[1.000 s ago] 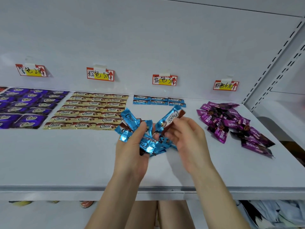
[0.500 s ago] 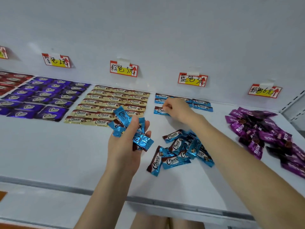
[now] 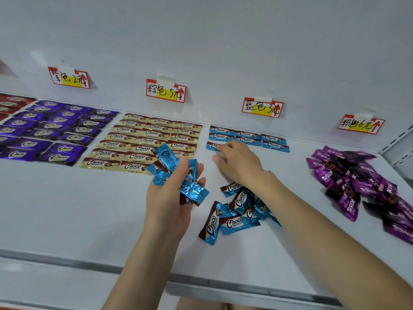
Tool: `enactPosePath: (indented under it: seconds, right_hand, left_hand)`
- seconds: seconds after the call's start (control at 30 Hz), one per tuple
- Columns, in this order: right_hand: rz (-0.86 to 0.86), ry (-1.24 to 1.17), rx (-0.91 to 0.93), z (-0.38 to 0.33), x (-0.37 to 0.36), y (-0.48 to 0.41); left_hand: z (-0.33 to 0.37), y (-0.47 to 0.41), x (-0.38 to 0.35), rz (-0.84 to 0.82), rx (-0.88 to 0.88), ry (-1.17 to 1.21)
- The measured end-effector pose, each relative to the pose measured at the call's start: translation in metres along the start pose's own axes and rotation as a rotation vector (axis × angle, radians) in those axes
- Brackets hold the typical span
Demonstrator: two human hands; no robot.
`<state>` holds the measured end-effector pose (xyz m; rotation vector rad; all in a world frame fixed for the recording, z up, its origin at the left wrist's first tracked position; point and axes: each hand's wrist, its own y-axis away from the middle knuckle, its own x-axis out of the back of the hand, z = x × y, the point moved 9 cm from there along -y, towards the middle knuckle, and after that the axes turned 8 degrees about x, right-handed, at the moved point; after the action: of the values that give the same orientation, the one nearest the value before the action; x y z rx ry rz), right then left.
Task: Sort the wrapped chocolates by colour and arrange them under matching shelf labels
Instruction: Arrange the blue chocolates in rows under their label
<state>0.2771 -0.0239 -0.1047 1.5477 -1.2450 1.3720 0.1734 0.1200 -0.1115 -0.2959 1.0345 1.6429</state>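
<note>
My left hand [image 3: 166, 198] grips a bunch of blue wrapped chocolates [image 3: 172, 173] above the shelf. My right hand [image 3: 240, 163] reaches to the back, its fingertips resting on a blue chocolate [image 3: 211, 145] at the left end of the blue rows [image 3: 248, 137] under the blue label [image 3: 262, 107]; the thumb stays off it. A loose pile of blue chocolates [image 3: 232, 217] lies under my right forearm.
Gold chocolates [image 3: 143, 142] lie in rows under their label [image 3: 165, 90], purple ones [image 3: 51, 133] further left, red ones [image 3: 11, 104] at the far left. A loose magenta heap [image 3: 357, 182] sits at the right under a label [image 3: 361, 124]. The shelf's front edge [image 3: 201, 280] runs below.
My right hand took one blue chocolate from the bunch to the back row and now rests on it. Part of the bunch came down as a pile. The view swung right.
</note>
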Motion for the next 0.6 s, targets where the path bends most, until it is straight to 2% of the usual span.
enactPosePath:
  seconds: [0.6]
  right_hand:
    - [-0.04, 0.073, -0.055, 0.0049, -0.0033, -0.0057]
  left_hand:
    - [-0.004, -0.004, 0.0057, 0.017, 0.018, -0.007]
